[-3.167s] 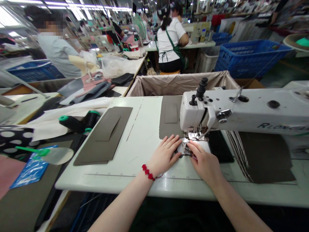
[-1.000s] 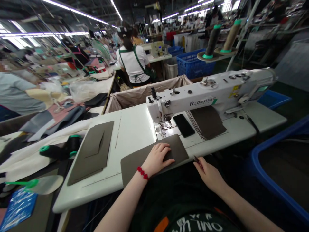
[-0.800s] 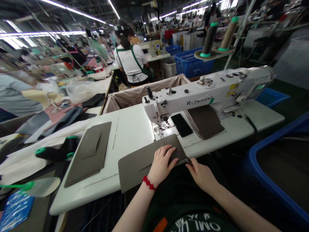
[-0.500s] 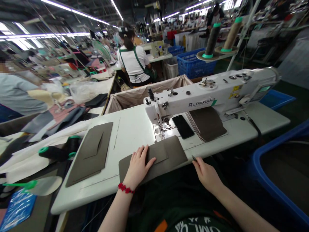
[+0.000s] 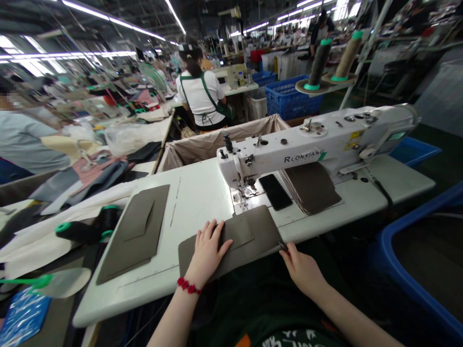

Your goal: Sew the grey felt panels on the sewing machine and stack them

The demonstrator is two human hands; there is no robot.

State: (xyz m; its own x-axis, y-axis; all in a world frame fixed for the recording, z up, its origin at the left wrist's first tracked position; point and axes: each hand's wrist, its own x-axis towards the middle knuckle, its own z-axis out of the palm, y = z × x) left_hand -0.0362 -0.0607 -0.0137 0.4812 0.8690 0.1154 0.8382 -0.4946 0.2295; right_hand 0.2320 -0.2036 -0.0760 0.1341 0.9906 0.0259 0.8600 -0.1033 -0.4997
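Note:
My left hand (image 5: 209, 250), a red bracelet at its wrist, lies flat with fingers spread on a grey-brown fabric panel (image 5: 265, 229). A smaller patch (image 5: 241, 234) of the same colour lies on that panel, partly under my fingertips. At the panel's right corner, my right hand (image 5: 302, 270) pinches a small dark pointed tool (image 5: 282, 245), mostly hidden by the fingers. Its tip is at the panel's edge; I cannot tell if it touches. Behind the panel stands a white sewing machine (image 5: 304, 152), with its needle area (image 5: 248, 193) lit.
A black phone (image 5: 275, 192) and a stack of brown pieces (image 5: 313, 188) lie under the machine arm. More panels (image 5: 135, 236) rest on the left of the table (image 5: 195, 193). Black thread cones (image 5: 81, 230) stand beyond its left edge. A blue bin (image 5: 394, 260) is at right. Co-workers sit ahead and left.
My right hand has moved slightly left and down, bringing the dark tool to the panel's corner. My left hand stays on the panel.

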